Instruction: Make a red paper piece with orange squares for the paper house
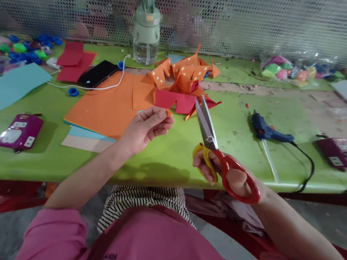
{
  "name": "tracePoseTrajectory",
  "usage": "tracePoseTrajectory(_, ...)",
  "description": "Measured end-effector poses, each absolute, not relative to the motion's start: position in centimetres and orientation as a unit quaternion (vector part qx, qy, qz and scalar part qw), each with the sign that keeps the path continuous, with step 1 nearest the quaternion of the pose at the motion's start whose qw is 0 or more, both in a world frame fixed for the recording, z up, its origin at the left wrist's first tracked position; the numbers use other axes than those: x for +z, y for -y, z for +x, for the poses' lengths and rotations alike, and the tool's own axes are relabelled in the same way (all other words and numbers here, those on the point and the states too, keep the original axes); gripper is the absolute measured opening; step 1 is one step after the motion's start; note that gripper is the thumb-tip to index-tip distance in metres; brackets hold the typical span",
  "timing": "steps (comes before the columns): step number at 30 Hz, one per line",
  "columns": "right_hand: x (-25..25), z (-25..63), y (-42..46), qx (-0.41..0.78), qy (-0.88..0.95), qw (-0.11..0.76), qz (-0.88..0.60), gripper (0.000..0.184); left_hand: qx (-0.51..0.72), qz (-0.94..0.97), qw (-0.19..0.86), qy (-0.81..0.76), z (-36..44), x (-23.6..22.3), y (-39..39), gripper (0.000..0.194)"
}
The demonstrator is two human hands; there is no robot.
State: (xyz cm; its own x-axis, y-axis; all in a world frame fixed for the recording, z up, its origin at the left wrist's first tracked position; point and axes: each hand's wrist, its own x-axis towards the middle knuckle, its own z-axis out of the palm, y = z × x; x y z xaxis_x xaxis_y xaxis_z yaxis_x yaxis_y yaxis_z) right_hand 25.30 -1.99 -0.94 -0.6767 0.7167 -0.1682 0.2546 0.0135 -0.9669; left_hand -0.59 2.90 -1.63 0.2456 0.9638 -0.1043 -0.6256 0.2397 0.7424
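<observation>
Between the thumb and fingertips of my left hand is a small orange paper piece. My right hand grips a pair of scissors with one yellow and one red handle loop. Its blades point away from me and stand slightly apart, with nothing between them. Beyond both hands lie folded and cut orange papers with pale square spots and cut red paper. Left of my left hand, orange sheets rest over light blue and pale sheets.
A glue gun with its cord lies right, near a purple power socket. Another purple socket is left. A water bottle, phone, white cable and bagged plastic pieces lie farther back, before a perforated metal panel.
</observation>
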Motion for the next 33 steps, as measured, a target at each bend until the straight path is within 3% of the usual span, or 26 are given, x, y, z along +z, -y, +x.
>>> tracePoseTrajectory(3,0.0,24.3,1.9,0.577,0.719,0.161,-0.352,0.082,0.534,0.26,0.749,-0.294,-0.6,-1.3,-2.9,0.01)
tracePoseTrajectory(9,0.1,23.5,1.9,0.589,0.728,0.126,-0.328,0.078,0.53,0.241,0.754,-0.304,-0.7,-1.0,-2.9,0.013)
tracePoseTrajectory(33,0.1,23.6,2.1,0.611,0.705,0.122,-0.338,0.08,0.52,0.255,0.77,-0.268,-0.7,-1.2,-2.8,0.013)
